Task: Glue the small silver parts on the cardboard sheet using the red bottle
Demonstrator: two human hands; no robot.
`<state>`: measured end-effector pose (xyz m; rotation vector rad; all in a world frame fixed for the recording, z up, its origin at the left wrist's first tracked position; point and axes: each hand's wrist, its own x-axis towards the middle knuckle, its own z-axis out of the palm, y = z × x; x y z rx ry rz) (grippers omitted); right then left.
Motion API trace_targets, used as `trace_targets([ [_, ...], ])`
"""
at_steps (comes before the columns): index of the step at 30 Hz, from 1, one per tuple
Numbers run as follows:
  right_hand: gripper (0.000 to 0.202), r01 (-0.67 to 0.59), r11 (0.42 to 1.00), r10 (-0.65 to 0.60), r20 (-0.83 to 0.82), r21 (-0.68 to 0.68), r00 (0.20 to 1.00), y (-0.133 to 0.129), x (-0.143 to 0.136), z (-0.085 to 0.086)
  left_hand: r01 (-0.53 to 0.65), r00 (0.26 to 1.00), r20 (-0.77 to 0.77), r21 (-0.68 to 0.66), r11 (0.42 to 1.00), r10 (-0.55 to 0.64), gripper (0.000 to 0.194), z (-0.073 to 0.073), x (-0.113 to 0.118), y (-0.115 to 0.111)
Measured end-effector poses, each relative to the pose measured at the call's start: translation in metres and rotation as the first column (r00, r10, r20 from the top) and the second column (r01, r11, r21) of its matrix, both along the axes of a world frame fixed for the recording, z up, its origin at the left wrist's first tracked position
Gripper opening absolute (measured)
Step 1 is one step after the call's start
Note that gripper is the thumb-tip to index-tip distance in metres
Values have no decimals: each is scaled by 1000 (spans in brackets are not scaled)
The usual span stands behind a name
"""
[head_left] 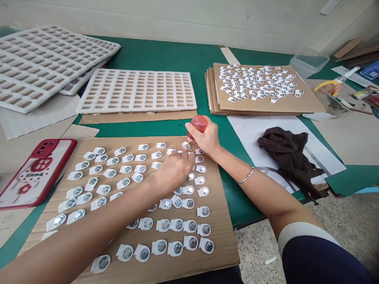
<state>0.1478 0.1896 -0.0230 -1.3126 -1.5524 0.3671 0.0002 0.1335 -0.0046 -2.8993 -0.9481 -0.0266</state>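
My right hand (209, 138) is wrapped round a small red squeeze bottle (199, 124), tilted with its tip down. Right below the tip is a small white piece with a round silver disc (186, 145), near the far edge of a cardboard sheet (177, 272). Just in front of it, my left hand (177, 169) is closed low over the sheet, fingers bent together; whatever they pinch is hidden. Rows of similar white pieces with silver discs (161, 247) lie across the cardboard, some covered by my left forearm.
White foam trays (137, 90) with many slots stand at the back and far left. Stacked cardboard (266, 105) at the back right carries more disc pieces. A phone in a red case (38, 173) lies left; dark brown cloth (288, 152) rests on paper at right, near yellow-handled scissors (333, 85).
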Motion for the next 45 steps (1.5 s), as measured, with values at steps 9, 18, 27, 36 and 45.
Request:
trace_targets([
  [9, 33, -2, 1000, 0, 42, 29, 999, -1, 2, 2, -31, 860, 454, -406, 913, 231, 14, 7, -19, 29],
  [18, 34, -28, 999, 26, 72, 37, 997, -3, 3, 2, -114, 768, 451, -602, 790, 454, 14, 5, -21, 38],
  [27, 35, -44, 998, 41, 85, 36, 996, -4, 2, 1, -125, 770, 431, -621, 774, 471, 14, 10, -21, 39],
  [36, 36, -87, 996, 89, 129, -19, 988, -8, 2, 10, -142, 756, 394, -681, 719, 523, 11, 17, -16, 51],
  [45, 33, -35, 997, 36, 11, -75, 999, -25, 12, 11, -173, 753, 380, -673, 719, 537, 12, 19, -15, 53],
])
